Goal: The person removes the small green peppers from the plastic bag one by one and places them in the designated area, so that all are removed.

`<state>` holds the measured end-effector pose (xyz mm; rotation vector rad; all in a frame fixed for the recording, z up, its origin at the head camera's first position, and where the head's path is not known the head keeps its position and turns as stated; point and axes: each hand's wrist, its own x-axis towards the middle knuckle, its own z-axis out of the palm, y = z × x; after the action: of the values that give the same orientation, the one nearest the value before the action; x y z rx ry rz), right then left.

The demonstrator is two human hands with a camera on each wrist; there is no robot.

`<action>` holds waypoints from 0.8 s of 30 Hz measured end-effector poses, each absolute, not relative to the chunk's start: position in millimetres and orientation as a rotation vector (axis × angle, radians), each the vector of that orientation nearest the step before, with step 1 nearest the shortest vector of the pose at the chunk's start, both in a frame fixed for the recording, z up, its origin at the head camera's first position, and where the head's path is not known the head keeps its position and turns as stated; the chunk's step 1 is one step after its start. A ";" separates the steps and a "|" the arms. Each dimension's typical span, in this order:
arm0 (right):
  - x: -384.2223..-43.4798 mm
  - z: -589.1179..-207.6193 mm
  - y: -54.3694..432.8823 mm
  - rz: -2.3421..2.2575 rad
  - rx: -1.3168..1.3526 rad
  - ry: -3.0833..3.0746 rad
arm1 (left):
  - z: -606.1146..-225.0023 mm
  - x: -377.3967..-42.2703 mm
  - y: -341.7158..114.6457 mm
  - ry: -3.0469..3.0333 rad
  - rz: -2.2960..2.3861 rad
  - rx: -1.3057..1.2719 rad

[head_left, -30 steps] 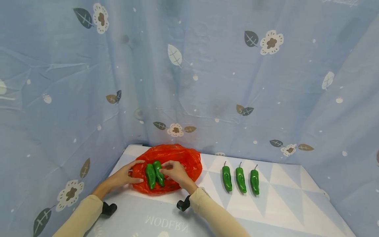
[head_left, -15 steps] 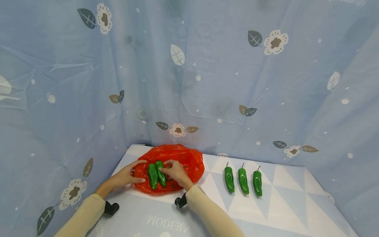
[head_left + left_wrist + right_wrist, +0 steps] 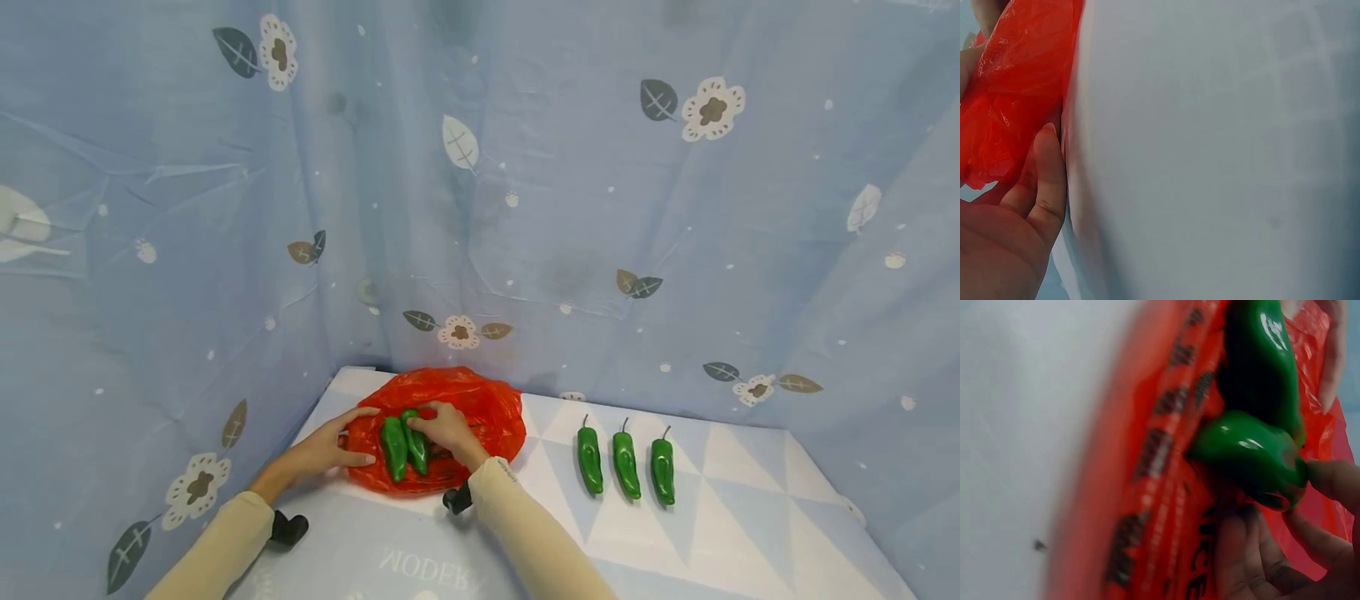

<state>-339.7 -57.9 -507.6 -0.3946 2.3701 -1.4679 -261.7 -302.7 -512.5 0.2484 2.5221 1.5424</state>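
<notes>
Near the table's (image 3: 738,533) far left corner, the left hand (image 3: 327,446) curves round the left side of a thin, crinkled red plastic bag (image 3: 450,385), thumb and fingertips well apart. Two of five glossy, tapering green peppers lie within the bag's outline, inside or on top unclear: the left pepper (image 3: 394,450), then the right pepper (image 3: 417,448), pinched by the right hand (image 3: 450,430). Farther right, three peppers (image 3: 626,467) lie outside it in a row, thin stems toward the table's far edge.

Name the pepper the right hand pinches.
The right pepper of the two at the red bag; the right hand pinches it and none of the other four.
</notes>
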 end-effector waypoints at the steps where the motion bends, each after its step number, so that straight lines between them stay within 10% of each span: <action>1: -340.2 -506.3 -57.8 -1.456 -0.395 2.366 | -512.8 -261.6 -303.2 2.525 1.539 0.248; 24: -343.3 -505.1 -52.9 -1.407 -0.433 2.311 | -519.5 -263.5 -306.2 2.523 1.549 0.248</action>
<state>-343.3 -52.9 -505.1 -0.4325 2.3109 -1.4069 -263.5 -306.2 -519.5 0.2476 2.5228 1.5493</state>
